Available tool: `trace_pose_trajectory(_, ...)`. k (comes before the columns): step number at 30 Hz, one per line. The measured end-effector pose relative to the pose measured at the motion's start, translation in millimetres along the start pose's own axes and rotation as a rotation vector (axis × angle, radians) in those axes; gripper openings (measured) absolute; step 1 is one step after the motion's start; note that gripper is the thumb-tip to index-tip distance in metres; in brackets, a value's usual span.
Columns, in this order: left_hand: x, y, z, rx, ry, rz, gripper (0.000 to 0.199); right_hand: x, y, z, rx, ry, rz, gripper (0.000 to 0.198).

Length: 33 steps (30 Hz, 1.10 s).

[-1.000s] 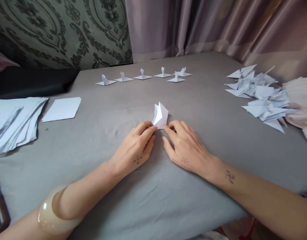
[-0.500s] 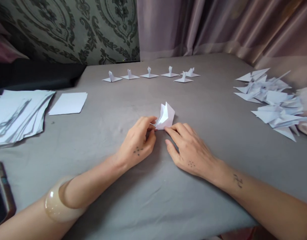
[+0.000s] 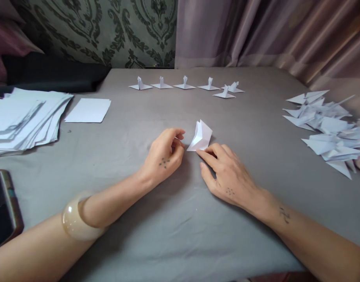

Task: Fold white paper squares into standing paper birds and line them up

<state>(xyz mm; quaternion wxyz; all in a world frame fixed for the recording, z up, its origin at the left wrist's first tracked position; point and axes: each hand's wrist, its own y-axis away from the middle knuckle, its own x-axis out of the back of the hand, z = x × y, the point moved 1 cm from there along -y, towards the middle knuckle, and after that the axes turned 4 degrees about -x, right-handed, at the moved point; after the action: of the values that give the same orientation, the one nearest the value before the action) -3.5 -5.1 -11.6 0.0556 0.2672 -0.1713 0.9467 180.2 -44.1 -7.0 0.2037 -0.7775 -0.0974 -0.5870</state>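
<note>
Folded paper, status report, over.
Left hand loosely curled, clear of folded paper. Right hand fingertip at its near edge. Paper figures beyond, not in the way.

From here, a hand could pass behind the folded paper (image 3: 204, 135) as far as the paper figures (image 3: 185, 84), right of it up to the paper heap (image 3: 332, 124), and left of it up to the paper stack (image 3: 87, 111); the left hand (image 3: 166, 152) and right hand (image 3: 227, 172) crowd its near side.

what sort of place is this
Probably a room in someone's home: a purple curtain hangs at the back, beside a dark patterned panel, with a grey cloth spread in front.
</note>
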Motion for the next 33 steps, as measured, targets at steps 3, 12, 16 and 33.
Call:
trace_pose_trajectory(3, 2.4, -4.8, -3.7, 0.073, 0.028, 0.048, 0.032, 2.1, -3.8, -1.9, 0.01, 0.026, -0.021, 0.035)
trace_pose_trajectory(12, 4.8, -12.1, -11.8, 0.187, 0.108, 0.095, 0.03, 15.2, -12.9, -10.5, 0.04, 0.17, -0.135, 0.038)
trace_pose_trajectory(16, 4.7, -11.9, -12.2, 0.181, 0.118, 0.079, 0.031, 16.0, -15.6, -20.3, 0.066, 0.236, -0.149, 0.04)
trace_pose_trajectory(33, 4.0, -8.9, -12.3, 0.089, 0.008, -0.021, 0.027, 19.3, -11.3, 24.6, -0.18, -0.372, -0.011, 0.018)
